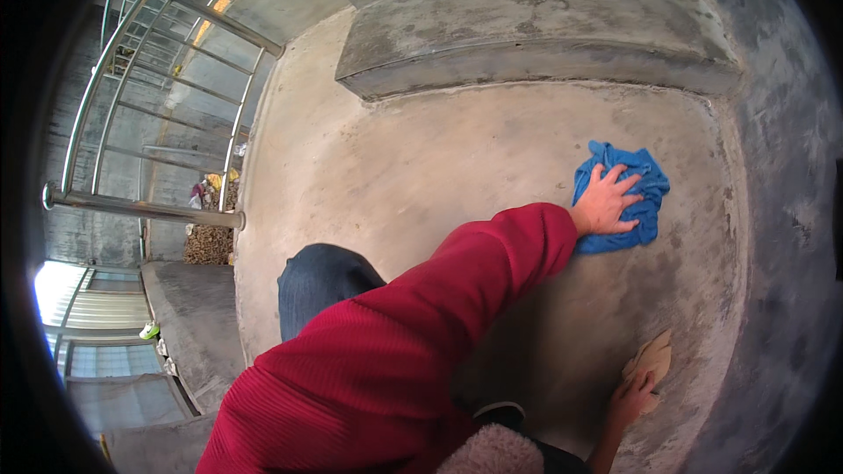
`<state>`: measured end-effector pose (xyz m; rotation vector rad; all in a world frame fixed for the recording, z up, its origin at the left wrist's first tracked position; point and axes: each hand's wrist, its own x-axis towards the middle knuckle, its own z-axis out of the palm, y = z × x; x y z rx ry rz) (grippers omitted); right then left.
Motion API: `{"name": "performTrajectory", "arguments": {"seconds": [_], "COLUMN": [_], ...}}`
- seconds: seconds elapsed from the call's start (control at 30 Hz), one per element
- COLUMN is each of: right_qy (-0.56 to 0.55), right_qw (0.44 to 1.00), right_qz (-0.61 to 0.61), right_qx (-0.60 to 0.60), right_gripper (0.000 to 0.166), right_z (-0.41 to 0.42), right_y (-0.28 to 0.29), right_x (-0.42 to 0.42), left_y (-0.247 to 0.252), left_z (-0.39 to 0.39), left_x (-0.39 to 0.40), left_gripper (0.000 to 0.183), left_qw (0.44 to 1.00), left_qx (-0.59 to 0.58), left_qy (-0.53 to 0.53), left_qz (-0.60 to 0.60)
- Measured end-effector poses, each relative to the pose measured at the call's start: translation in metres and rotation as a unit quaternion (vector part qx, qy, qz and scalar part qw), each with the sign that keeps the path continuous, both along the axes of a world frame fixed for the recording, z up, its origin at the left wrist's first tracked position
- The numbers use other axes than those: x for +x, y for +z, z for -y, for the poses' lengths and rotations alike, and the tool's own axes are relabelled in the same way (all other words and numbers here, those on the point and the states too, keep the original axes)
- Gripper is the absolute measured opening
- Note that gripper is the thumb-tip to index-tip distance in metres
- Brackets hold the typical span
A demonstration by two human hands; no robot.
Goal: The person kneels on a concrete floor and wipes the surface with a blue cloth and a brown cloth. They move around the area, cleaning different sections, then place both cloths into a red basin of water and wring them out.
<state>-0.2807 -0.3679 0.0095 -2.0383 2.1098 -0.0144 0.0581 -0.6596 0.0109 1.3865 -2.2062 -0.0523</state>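
Observation:
My left hand (607, 203), at the end of a red ribbed sleeve, presses flat with fingers spread on a crumpled blue cloth (649, 178). The cloth lies bunched on a concrete landing (421, 151), beneath the palm and around the fingers. Lower right, my right hand (636, 395) has its fingers over a tan piece, perhaps cardboard or folded cloth (652, 355), held against the floor close to the wall. Part of the tan piece is hidden under the fingers. A bent knee in dark jeans (323, 283) shows left of the red sleeve.
Concrete steps (533, 56) rise at the top. A dark grey wall (784, 224) runs along the right. Metal railing (145, 209) borders the landing's left edge, with a drop to a lower level holding a brown heap (207, 245). Damp-looking dark patches mark the floor.

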Motion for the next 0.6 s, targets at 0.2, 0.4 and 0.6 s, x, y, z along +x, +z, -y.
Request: {"name": "performTrajectory", "arguments": {"seconds": [0.2,0.4,0.6], "right_qy": [-0.018,-0.016,0.021], "right_qw": [0.999,0.999,0.999], "right_qz": [-0.014,-0.021,0.037], "right_qx": [0.036,0.028,0.023], "right_gripper": [0.062,0.065,0.052], "right_z": [0.005,0.005,0.011], "right_y": [0.027,0.037,0.027], "right_x": [0.021,0.029,0.011], "left_y": [0.003,0.021,0.036], "left_z": [0.041,0.008,-0.183], "left_x": [0.016,0.119,0.26], "left_gripper": [0.051,0.054,0.059], "left_qw": [0.995,0.963,0.965], "left_qx": [0.023,0.099,0.16], "left_qy": [-0.03,-0.076,0.06], "left_qz": [0.09,0.237,0.197]}}
